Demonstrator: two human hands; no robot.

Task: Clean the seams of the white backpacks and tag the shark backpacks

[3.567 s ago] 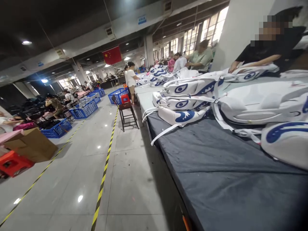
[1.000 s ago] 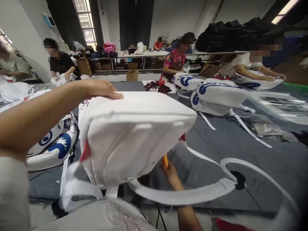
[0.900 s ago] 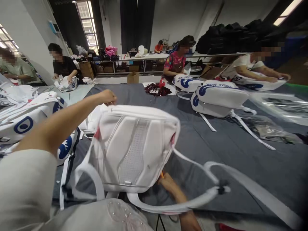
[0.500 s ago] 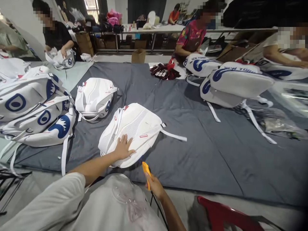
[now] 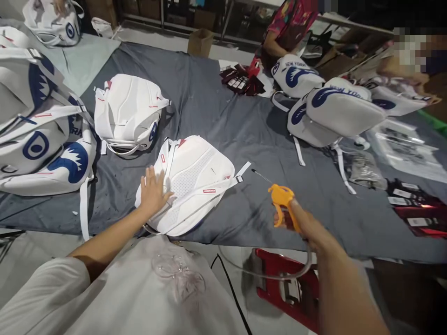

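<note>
A white backpack [image 5: 195, 163] lies on the grey cloth in front of me, its padded back panel and straps facing up. My left hand [image 5: 153, 191] rests flat on its left side, fingers spread. Right of the backpack, my right hand [image 5: 304, 222] is wrapped round an orange air blow gun [image 5: 282, 195]. The gun's thin nozzle points left towards the backpack's loose white strap end, apart from it. A clear hose [image 5: 275, 276] curves down from the gun.
Another white backpack [image 5: 131, 109] sits behind mine. White and blue backpacks [image 5: 66, 153] are piled at left; more stand at right [image 5: 344, 111]. Dark red tags [image 5: 240, 80] lie at the back, others [image 5: 417, 207] at far right. A red stool [image 5: 289, 288] is below. People work across the table.
My right hand has raised the air blow gun from the table's front edge up and to the right. My left hand has slid left on the backpack. The view has tilted down.
</note>
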